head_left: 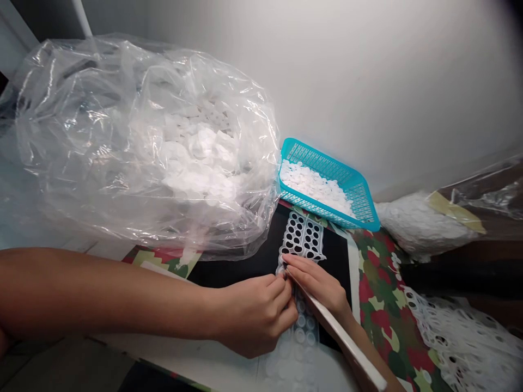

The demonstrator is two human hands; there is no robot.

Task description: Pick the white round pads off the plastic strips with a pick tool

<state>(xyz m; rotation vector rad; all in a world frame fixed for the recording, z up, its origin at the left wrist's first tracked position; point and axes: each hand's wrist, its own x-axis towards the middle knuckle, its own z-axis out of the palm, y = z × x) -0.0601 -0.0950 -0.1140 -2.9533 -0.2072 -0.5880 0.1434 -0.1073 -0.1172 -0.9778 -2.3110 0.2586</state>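
Note:
A translucent white plastic strip with rows of round holes lies on a black mat. Its near part, below my hands, shows round discs or caps in place of dark holes. My left hand is closed in a pinch at the left edge of the strip; its fingertips are partly hidden. My right hand lies across the strip, fingertips close to those of the left. A thin, pale flat board, seen nearly edge-on, slants from the right fingers down to the lower right. The right thumb is hidden.
A large clear plastic bag of white pieces bulges at the left. Behind the strip stands a turquoise basket of small white discs. Another filled bag and piled perforated strips sit at right, beside a camouflage-patterned cloth.

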